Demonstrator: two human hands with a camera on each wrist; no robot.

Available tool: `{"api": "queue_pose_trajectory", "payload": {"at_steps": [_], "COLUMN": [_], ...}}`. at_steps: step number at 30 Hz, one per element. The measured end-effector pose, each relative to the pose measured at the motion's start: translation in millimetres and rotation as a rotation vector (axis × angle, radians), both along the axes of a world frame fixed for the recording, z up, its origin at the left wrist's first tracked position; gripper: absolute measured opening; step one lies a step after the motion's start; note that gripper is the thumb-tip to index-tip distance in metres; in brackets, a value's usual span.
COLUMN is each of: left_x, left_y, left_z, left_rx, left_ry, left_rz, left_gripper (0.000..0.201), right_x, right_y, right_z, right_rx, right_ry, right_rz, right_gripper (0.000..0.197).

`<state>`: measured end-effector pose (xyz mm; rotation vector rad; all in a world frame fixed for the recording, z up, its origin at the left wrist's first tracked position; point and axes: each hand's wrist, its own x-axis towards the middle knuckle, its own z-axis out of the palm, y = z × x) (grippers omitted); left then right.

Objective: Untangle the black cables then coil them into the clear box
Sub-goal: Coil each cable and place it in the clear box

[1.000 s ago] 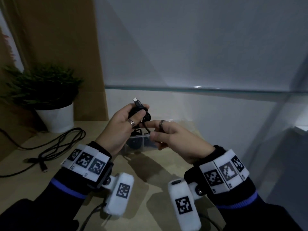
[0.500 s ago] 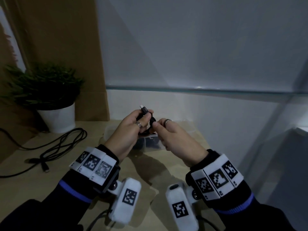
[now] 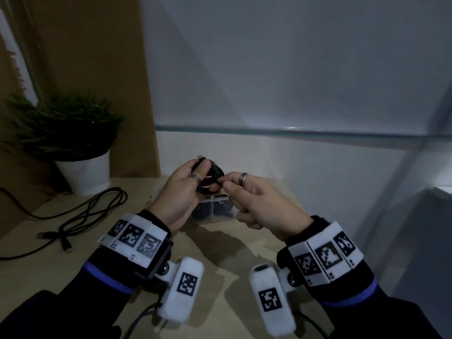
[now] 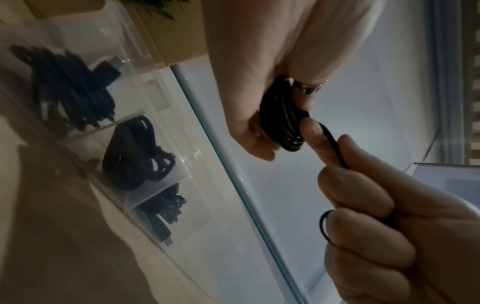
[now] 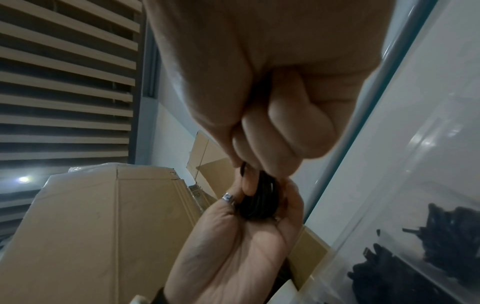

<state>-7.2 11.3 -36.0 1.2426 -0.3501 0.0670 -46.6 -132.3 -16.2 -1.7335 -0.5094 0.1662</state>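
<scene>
The left hand (image 3: 182, 189) is curled round a small black coil (image 3: 212, 178), thumb pressing it against the fingers, and a plug tip (image 3: 201, 157) pokes out just above that grip. The right hand (image 3: 259, 204) meets it from the other side, pinching the coil's loose end (image 4: 333, 144) between thumb and forefinger, the other fingers folded in; the strand runs straight from the coil into that pinch, and a small loop of it shows under the curled fingers in the left wrist view. Both hands hold the coil in the air, right above the clear box (image 3: 215, 211), which sits on the table (image 3: 220, 253) just below and behind the grip. The left wrist view shows the box split into 3 compartments (image 4: 135, 131), each with a dark bundle of cable inside. Well off to the left of the left hand, more loose cables (image 3: 80, 216) sprawl on the table, near a potted plant (image 3: 73, 143)
</scene>
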Motion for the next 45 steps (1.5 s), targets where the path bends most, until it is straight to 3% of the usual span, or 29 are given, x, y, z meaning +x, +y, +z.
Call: {"api": "queue_pose_trajectory", "payload": {"at_steps": [15, 19, 23, 25, 28, 31, 33, 35, 38, 45], "left_x": [-6.3, -5.1, -4.8, -2.5, 0.0, -0.3, -2.2, -6.3, -10.0, -6.9], "left_y": [7.4, 9.4, 8.6, 9.7, 12.2, 9.7, 5.9, 3.1, 2.1, 7.7], "left_z": [3.9, 1.4, 0.8, 0.6, 1.6, 4.7, 6.1, 8.7, 9.9, 7.2], "left_rx": [0.041, 0.164, 0.396, 0.519, 0.628, 0.446, 0.235, 0.035, -0.108, -0.227], "left_ry": [-0.124, -0.179, -0.338, -0.393, -0.328, -0.155, -0.037, 0.053, 0.127, 0.148], "left_rz": [-0.094, -0.098, 0.105, 0.230, 0.291, 0.158, 0.049, -0.063, -0.198, -0.331], "left_gripper": [0.006, 0.020, 0.030, 0.029, 0.025, 0.006, 0.006, 0.004, 0.025, 0.054], "right_x": [3.2, 7.2, 8.5, 7.9, 12.7, 22.9, 26.7, 29.5, 32.0, 26.7], "right_y": [-1.8, -2.2, -3.9, -4.8, -10.8, -24.9, -30.1, -31.5, -31.3, -15.5], "right_z": [-4.1, -10.0, -8.2, -3.9, -3.8, -7.8, -6.4, -4.3, -2.6, -5.8], "right_rx": [-0.056, -0.089, -0.143, -0.272, -0.515, -0.650, -0.569, -0.380, -0.118, 0.471], "right_ry": [-0.018, -0.019, -0.037, -0.189, -0.591, -0.830, -0.874, -0.931, -0.915, -0.225], "right_rz": [-0.020, -0.007, -0.011, -0.055, -0.242, -0.613, -0.689, -0.640, -0.582, -0.218], "right_gripper": [0.026, 0.028, 0.028, 0.027, 0.024, 0.024, 0.021, 0.019, 0.010, 0.011]}}
